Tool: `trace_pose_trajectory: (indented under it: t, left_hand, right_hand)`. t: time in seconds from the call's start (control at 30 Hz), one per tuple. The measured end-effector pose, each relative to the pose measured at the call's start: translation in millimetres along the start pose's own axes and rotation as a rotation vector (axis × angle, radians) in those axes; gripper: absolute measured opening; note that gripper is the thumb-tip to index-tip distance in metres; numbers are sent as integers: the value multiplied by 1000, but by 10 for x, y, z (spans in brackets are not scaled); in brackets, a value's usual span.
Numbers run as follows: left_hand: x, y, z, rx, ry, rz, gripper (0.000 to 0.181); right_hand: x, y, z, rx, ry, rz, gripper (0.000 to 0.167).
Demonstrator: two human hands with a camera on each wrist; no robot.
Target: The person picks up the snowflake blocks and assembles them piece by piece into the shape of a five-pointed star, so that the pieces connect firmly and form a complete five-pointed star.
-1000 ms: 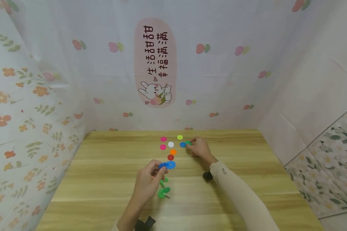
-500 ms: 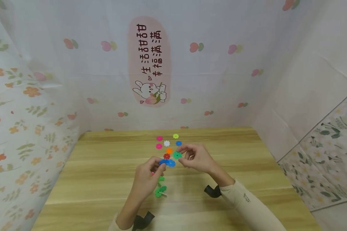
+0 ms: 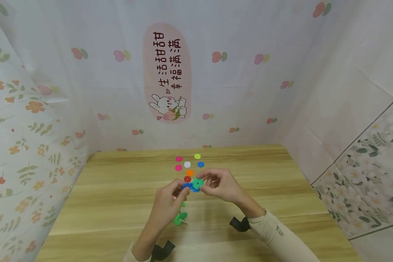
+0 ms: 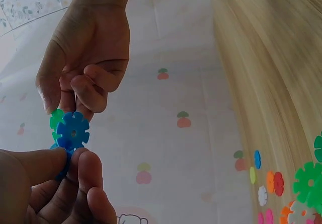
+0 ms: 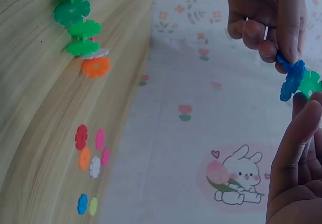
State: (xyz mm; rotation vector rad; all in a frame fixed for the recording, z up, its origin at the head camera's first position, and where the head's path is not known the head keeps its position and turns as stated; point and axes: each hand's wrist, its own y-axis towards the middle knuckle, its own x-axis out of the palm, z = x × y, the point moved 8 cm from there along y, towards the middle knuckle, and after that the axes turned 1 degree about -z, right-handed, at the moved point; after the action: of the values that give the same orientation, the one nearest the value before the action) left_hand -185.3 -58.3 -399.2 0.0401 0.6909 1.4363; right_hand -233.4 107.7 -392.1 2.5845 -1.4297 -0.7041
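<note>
Between thumb and fingers, my left hand (image 3: pixel 167 202) pinches joined blue flower-shaped discs (image 4: pixel 73 129). My right hand (image 3: pixel 224 186) pinches a green disc (image 3: pixel 198 183) by its edge. In the head view the green disc overlaps the blue ones; the left wrist view shows it close beside them, and whether they interlock I cannot tell. Both hands are raised above the wooden table, with their fingertips near each other. In the right wrist view the blue discs (image 5: pixel 292 80) hang from the left fingers, next to the green disc (image 5: pixel 310 84).
Loose discs lie on the table (image 3: pixel 118 203) beyond the hands: pink (image 3: pixel 179 159), white (image 3: pixel 187 165), yellow (image 3: pixel 197 156), blue (image 3: pixel 201 164), orange (image 3: pixel 190 173) and red (image 3: pixel 187 179). A joined cluster with green discs (image 3: pixel 178 219) stands beside the left hand. Patterned cloth surrounds the table.
My right hand has picked the green disc up from beside the loose blue disc and brought it left and nearer, to the blue discs. My left hand has kept its pinch.
</note>
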Motion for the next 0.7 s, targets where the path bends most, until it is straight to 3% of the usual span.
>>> trace_pose_trajectory:
  t: [0.37,0.7]
  left_hand:
    - [-16,-25,22,56,85,17,4]
    - [-44,-28,59,121,113,49,8]
  right_hand:
    - [91,0,10,-30,38,-34,26]
    - [139,24,21,19,97,-56,30]
